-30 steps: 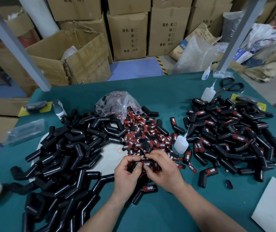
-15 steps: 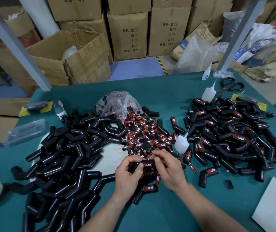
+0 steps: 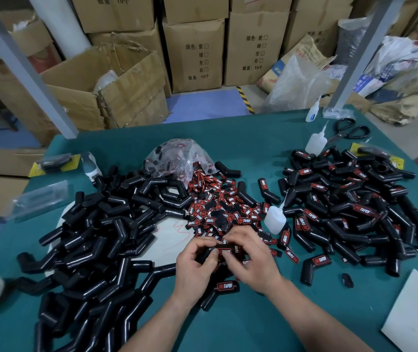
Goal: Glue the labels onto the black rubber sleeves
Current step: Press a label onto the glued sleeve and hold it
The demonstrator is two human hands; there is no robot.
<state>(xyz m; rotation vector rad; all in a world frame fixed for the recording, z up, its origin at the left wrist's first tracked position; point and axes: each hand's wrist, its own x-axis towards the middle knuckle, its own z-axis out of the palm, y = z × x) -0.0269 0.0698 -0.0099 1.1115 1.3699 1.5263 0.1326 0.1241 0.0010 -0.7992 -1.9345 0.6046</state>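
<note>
Far edge: the green table (image 3: pixel 241 146) ends across the upper middle of the frame, and there's a bare strip of cloth just inside that edge.
Near edge: open green at the bottom centre, on both sides of the forearms.
Left side: the plain sleeve pile (image 3: pixel 96 237) crowds the lower left, right out to the table's edge.
Right side: the labelled sleeve pile (image 3: pixel 350 207) fills the right, with a white sheet (image 3: pixel 416 316) in the lower right corner and scissors (image 3: pixel 350 130) at the upper right.
Centre: the loose labels (image 3: pixel 218 207) are heaped just above the hands, and a glue bottle (image 3: pixel 274 219) stands upright just right of the heap.
Left hand: the left hand (image 3: pixel 195 268) has its fingers curled round one end of a black rubber sleeve (image 3: pixel 204 254), thumb on top.
Right hand: the right hand (image 3: pixel 253 260) is curled in too, its fingertips pinching the sleeve right at the label (image 3: pixel 230 248).
Task thing: that sleeve is up off the cloth, centre frame, between both hands, red-and-black label facing up.
Below the hands: one finished sleeve (image 3: pixel 224 288) lies on the table.
</note>
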